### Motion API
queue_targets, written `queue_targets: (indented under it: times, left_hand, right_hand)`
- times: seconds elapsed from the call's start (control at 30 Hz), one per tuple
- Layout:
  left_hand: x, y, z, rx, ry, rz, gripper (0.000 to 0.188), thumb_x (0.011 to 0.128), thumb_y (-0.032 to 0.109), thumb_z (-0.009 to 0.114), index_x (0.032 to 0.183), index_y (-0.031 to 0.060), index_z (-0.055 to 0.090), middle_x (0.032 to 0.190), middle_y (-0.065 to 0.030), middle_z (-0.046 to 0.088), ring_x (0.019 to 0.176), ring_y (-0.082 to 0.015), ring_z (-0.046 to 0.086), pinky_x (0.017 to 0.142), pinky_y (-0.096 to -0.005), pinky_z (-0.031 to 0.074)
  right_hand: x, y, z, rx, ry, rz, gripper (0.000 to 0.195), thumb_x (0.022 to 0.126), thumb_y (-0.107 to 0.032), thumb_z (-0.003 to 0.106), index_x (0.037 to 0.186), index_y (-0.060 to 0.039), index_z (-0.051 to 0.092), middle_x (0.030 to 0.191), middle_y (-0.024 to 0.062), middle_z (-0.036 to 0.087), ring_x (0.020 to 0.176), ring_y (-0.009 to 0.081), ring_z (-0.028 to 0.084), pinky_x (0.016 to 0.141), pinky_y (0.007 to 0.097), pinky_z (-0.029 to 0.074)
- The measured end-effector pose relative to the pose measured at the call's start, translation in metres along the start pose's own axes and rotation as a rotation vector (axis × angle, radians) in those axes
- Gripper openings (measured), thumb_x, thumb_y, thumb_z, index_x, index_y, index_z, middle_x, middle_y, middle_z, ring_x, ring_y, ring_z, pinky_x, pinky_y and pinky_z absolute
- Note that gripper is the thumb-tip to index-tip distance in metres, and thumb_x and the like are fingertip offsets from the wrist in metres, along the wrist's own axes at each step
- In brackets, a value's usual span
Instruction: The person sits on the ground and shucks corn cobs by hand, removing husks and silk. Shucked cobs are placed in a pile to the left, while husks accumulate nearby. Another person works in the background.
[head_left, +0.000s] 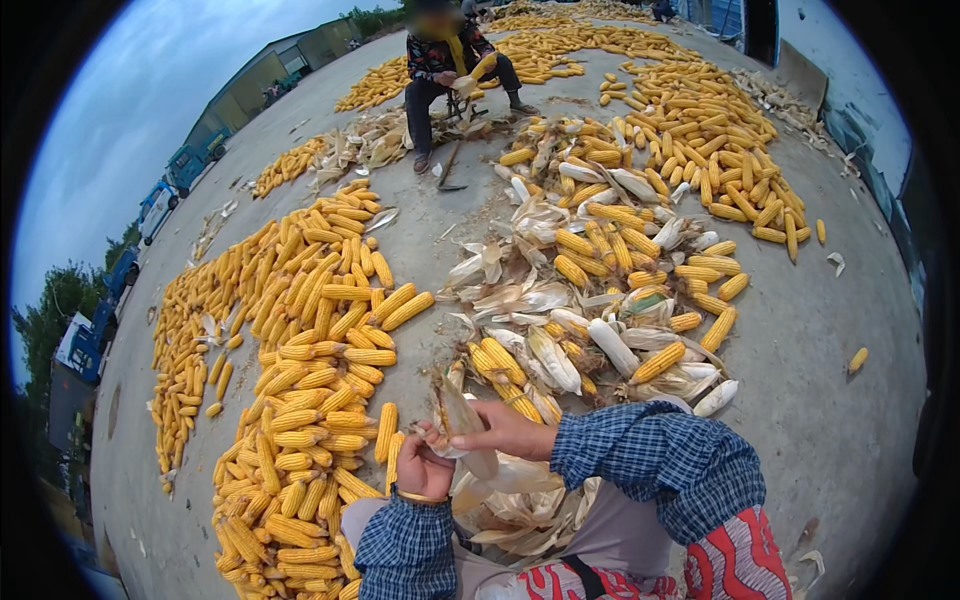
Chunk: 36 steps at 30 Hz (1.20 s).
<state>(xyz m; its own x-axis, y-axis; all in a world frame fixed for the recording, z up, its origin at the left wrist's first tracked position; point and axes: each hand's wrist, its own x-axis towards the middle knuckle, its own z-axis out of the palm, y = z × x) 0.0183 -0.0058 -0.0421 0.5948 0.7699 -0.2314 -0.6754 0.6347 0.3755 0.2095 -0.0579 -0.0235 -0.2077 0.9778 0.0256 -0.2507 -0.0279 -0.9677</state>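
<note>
An ear of corn (466, 420) still wrapped in pale dry husk is held between my two hands, over my lap. My left hand (424, 466) grips the husk at its lower left side. The fingers of my right hand (514, 431) close around the husk from the right. Stripped corn husks (529, 514) lie heaped between my knees, just below the hands. Beyond them is a mixed pile of corn ears and husks (555, 352), some ears bare yellow and some still wrapped. A large heap of husked yellow corn (315, 420) spreads to my left.
A seated person (450, 67) holds a corn ear farther off, near a long-handled tool (450, 169) on the concrete floor (420, 225). More husked corn (712, 142) lies at the right and back. Parked vehicles (157, 206) line the left; a wall (855, 97) bounds the right.
</note>
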Motion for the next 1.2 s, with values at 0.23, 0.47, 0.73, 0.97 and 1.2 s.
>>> queue_targets:
  times: [0.23, 0.47, 0.73, 0.97, 1.2]
  left_hand:
    - [0.0, -0.001, 0.0, 0.006, 0.011, 0.007, 0.015, 0.092, 0.01, 0.046, 0.104, 0.0061, 0.054, 0.086, -0.0038, 0.058, 0.089, -0.0203, 0.057, 0.093, -0.0385, 0.045]
    - [0.001, 0.0, -0.003, -0.014, 0.024, -0.002, 0.015, 0.092, 0.009, 0.046, 0.104, 0.0059, 0.055, 0.084, -0.004, 0.058, 0.087, -0.0202, 0.058, 0.091, -0.0381, 0.046]
    - [0.001, 0.001, -0.002, -0.005, 0.054, -0.006, 0.015, 0.091, 0.008, 0.046, 0.103, 0.006, 0.055, 0.083, -0.0041, 0.058, 0.084, -0.0197, 0.058, 0.087, -0.0365, 0.047]
    - [0.001, 0.001, -0.002, -0.002, 0.022, -0.009, 0.015, 0.091, 0.007, 0.046, 0.102, 0.0059, 0.056, 0.082, -0.0042, 0.059, 0.083, -0.0195, 0.058, 0.085, -0.0346, 0.047]
    - [0.0, 0.002, -0.002, -0.034, 0.065, -0.02, 0.016, 0.091, 0.008, 0.045, 0.102, 0.006, 0.056, 0.082, -0.0041, 0.059, 0.081, -0.0191, 0.057, 0.084, -0.0337, 0.048]
  right_hand:
    - [0.0, 0.002, 0.0, 0.009, -0.002, -0.016, 0.058, 0.085, -0.035, 0.074, 0.123, 0.0041, 0.056, 0.108, 0.0095, 0.065, 0.098, 0.0123, 0.059, 0.086, 0.0271, 0.048]
    - [-0.001, -0.002, 0.001, -0.013, 0.009, -0.02, 0.059, 0.084, -0.037, 0.074, 0.123, 0.0038, 0.056, 0.109, 0.0102, 0.065, 0.098, 0.0131, 0.06, 0.087, 0.0278, 0.048]
    - [0.003, 0.009, -0.001, -0.041, 0.006, -0.03, 0.062, 0.083, -0.04, 0.074, 0.123, 0.0045, 0.056, 0.108, 0.0114, 0.066, 0.097, 0.0142, 0.06, 0.086, 0.0286, 0.048]
    - [0.002, 0.008, -0.001, -0.052, 0.012, -0.039, 0.062, 0.083, -0.04, 0.074, 0.122, 0.0046, 0.056, 0.107, 0.0115, 0.066, 0.097, 0.0141, 0.059, 0.085, 0.0286, 0.048]
    - [0.002, 0.006, -0.001, -0.042, 0.008, -0.034, 0.059, 0.084, -0.039, 0.074, 0.12, 0.004, 0.057, 0.105, 0.0104, 0.066, 0.095, 0.0131, 0.059, 0.084, 0.028, 0.048]
